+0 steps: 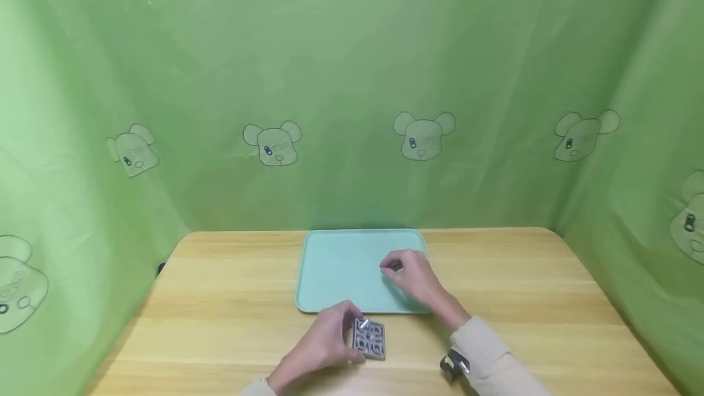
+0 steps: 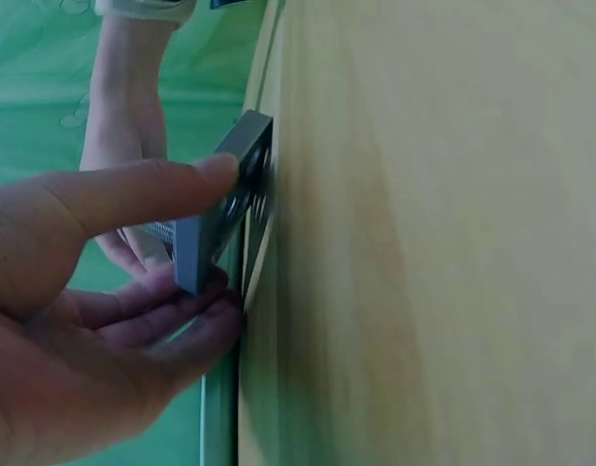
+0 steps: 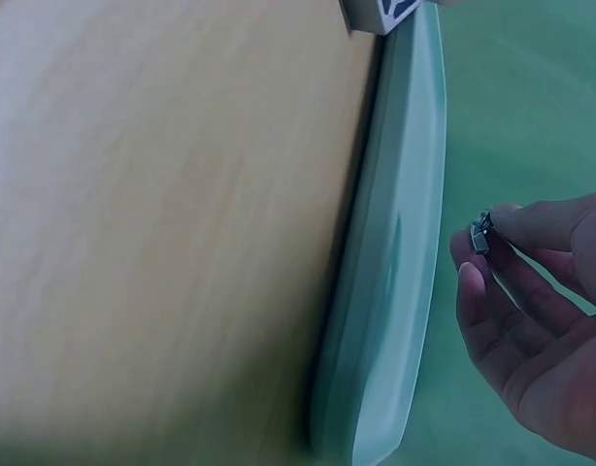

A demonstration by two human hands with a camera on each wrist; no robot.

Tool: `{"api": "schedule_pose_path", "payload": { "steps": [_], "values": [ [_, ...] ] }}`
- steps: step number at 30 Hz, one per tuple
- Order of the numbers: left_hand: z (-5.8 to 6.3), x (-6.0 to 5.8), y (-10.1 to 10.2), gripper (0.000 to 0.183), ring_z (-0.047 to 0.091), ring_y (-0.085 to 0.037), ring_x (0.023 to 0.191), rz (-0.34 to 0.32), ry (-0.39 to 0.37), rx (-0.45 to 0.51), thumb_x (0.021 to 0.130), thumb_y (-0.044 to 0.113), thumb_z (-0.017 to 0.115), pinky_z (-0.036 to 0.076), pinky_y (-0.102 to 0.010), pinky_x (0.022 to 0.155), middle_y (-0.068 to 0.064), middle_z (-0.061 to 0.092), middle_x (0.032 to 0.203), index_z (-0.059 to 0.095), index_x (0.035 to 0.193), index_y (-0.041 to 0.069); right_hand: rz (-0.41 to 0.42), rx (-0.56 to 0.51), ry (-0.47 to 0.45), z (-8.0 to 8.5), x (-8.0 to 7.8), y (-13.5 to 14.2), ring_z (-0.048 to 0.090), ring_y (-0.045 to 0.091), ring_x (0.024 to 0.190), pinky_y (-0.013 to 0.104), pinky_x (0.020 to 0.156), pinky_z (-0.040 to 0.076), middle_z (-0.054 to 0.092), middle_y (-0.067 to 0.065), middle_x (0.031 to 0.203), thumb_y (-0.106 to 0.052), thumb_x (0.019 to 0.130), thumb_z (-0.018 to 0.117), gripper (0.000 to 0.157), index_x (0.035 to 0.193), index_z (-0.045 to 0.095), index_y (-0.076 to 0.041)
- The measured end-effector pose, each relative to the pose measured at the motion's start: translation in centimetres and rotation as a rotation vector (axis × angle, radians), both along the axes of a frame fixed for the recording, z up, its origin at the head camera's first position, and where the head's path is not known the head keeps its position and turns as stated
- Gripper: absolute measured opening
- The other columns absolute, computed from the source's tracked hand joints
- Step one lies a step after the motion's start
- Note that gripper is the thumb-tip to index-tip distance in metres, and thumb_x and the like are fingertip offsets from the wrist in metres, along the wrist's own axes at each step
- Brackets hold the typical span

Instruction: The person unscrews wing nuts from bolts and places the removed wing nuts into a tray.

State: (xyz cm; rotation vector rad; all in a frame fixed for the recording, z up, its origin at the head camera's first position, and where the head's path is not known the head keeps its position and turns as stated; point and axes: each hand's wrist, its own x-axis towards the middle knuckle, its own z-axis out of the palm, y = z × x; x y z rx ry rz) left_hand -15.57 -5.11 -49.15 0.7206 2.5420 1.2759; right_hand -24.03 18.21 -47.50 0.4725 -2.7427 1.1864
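Observation:
My left hand (image 1: 328,338) grips a grey, square metal block (image 1: 370,341) with looping cut-outs in its face, just in front of the tray. Thumb and fingers hold it by its edges, and in the left wrist view the block (image 2: 225,209) is tilted above the tabletop. A short silver piece (image 1: 364,323) shows at the block's far left corner. Over the right part of the mint-green tray (image 1: 341,267), my right hand (image 1: 414,277) pinches a small shiny metal piece (image 3: 480,236) between thumb and fingertips; its exact kind is too small to tell.
The shallow tray lies at the far side of the wooden table (image 1: 231,292). Green curtains (image 1: 352,78) printed with bear heads hang behind the table and on both sides. A black device (image 1: 454,365) is strapped at the right wrist.

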Motion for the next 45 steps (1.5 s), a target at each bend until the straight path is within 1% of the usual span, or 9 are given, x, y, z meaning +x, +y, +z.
{"api": "schedule_pose_path", "payload": {
  "steps": [3, 8, 14, 22, 27, 31, 35, 40, 45],
  "values": [
    [0.3, 0.6, 0.3, 0.066, 0.060, -0.010, 0.099, 0.014, 0.108, -0.118, 0.059, 0.013, 0.097, 0.057, -0.031, 0.097, 0.007, 0.065, 0.106, 0.064, 0.116, 0.007, 0.012, 0.024, 0.024, 0.0, 0.1, 0.0, 0.072, 0.019, 0.083, 0.042, 0.083, 0.065, 0.076, 0.006, 0.091, 0.002, 0.086, 0.076, 0.011, 0.096, 0.078, -0.002],
    [0.6, 1.3, 0.7, 0.065, 0.057, -0.008, 0.093, 0.021, 0.217, -0.206, 0.056, 0.010, 0.098, 0.057, -0.026, 0.091, 0.004, 0.064, 0.103, 0.066, 0.113, 0.004, 0.027, 0.080, 0.056, 0.2, 0.2, -0.5, 0.071, 0.017, 0.082, 0.038, 0.081, 0.065, 0.076, 0.004, 0.090, 0.002, 0.085, 0.077, 0.011, 0.094, 0.078, -0.005],
    [0.4, 1.6, 1.1, 0.067, 0.053, -0.005, 0.089, 0.029, 0.218, -0.243, 0.053, 0.016, 0.101, 0.056, -0.022, 0.087, 0.005, 0.061, 0.099, 0.068, 0.110, 0.005, 0.023, 0.155, 0.054, -0.2, -0.1, -1.4, 0.072, 0.017, 0.084, 0.035, 0.082, 0.065, 0.077, 0.002, 0.090, 0.000, 0.085, 0.078, 0.011, 0.092, 0.079, -0.009],
    [0.6, 1.9, 2.1, 0.068, 0.055, -0.007, 0.094, 0.028, 0.195, -0.279, 0.055, 0.015, 0.100, 0.057, -0.025, 0.094, 0.005, 0.061, 0.105, 0.068, 0.114, 0.005, 0.042, 0.213, 0.076, -0.7, -0.5, -2.0, 0.073, 0.025, 0.090, 0.039, 0.086, 0.064, 0.077, 0.007, 0.093, -0.001, 0.084, 0.079, 0.010, 0.093, 0.079, -0.006],
    [0.6, 2.1, 2.2, 0.072, 0.054, -0.006, 0.095, 0.015, 0.166, -0.253, 0.056, 0.016, 0.099, 0.057, -0.023, 0.093, 0.005, 0.061, 0.106, 0.068, 0.120, 0.004, 0.046, 0.257, 0.076, -1.0, -0.5, -1.9, 0.072, 0.027, 0.091, 0.041, 0.088, 0.064, 0.077, 0.008, 0.093, -0.002, 0.084, 0.080, 0.009, 0.092, 0.078, -0.006],
    [0.9, 2.1, 1.0, 0.072, 0.056, -0.008, 0.096, 0.019, 0.139, -0.171, 0.062, 0.011, 0.096, 0.057, -0.023, 0.090, 0.003, 0.061, 0.107, 0.066, 0.127, 0.005, 0.058, 0.300, 0.079, -1.1, -0.3, -1.8, 0.071, 0.026, 0.087, 0.042, 0.085, 0.064, 0.075, 0.007, 0.088, 0.000, 0.083, 0.080, 0.009, 0.088, 0.077, -0.007],
    [1.3, 1.6, -1.0, 0.060, 0.062, -0.017, 0.103, 0.062, 0.181, -0.102, 0.073, 0.012, 0.090, 0.059, -0.029, 0.093, -0.003, 0.065, 0.114, 0.065, 0.127, 0.003, 0.069, 0.321, 0.087, -1.2, -0.2, -1.7, 0.070, 0.024, 0.083, 0.040, 0.083, 0.064, 0.074, 0.005, 0.085, 0.000, 0.082, 0.080, 0.009, 0.085, 0.077, -0.008],
    [1.4, 1.1, -3.9, 0.047, 0.060, -0.029, 0.120, 0.155, 0.263, -0.077, 0.088, 0.019, 0.080, 0.053, -0.049, 0.107, -0.011, 0.063, 0.128, 0.063, 0.128, 0.002, 0.073, 0.313, 0.083, -1.4, 0.0, -1.8, 0.069, 0.023, 0.083, 0.039, 0.082, 0.064, 0.073, 0.005, 0.085, 0.001, 0.083, 0.080, 0.009, 0.086, 0.077, -0.007],
    [1.0, 0.4, -6.9, 0.045, 0.053, -0.037, 0.130, 0.270, 0.322, -0.081, 0.095, 0.018, 0.073, 0.045, -0.056, 0.114, -0.019, 0.057, 0.138, 0.060, 0.133, -0.002, 0.054, 0.284, 0.093, -1.3, 0.4, -1.5, 0.071, 0.025, 0.088, 0.042, 0.086, 0.064, 0.075, 0.007, 0.091, -0.002, 0.083, 0.080, 0.011, 0.093, 0.078, -0.005]
  ]
}}
